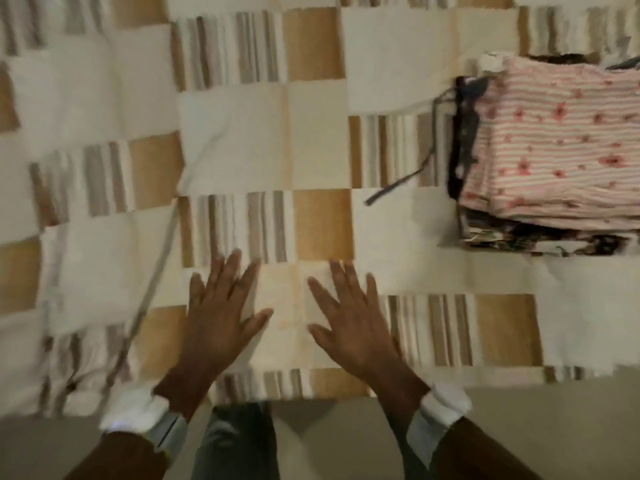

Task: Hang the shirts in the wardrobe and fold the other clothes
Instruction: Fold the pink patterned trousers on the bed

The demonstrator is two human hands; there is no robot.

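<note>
A stack of folded clothes (550,233) sits on the bed at the right, topped by a pink-and-white striped garment with red flowers (554,143). Dark patterned pieces lie underneath, and a dark strap (401,183) trails out to the left. My left hand (218,320) and my right hand (356,323) are spread flat, fingers straight, over the bed near its front edge. Neither holds anything. Both are well left of the stack. The view is blurred.
The bed is covered by a patchwork spread (263,133) of cream, tan and striped squares, rumpled at the left (86,271). The bed's front edge runs along the bottom, with pale floor (536,427) and my legs (239,441) below it.
</note>
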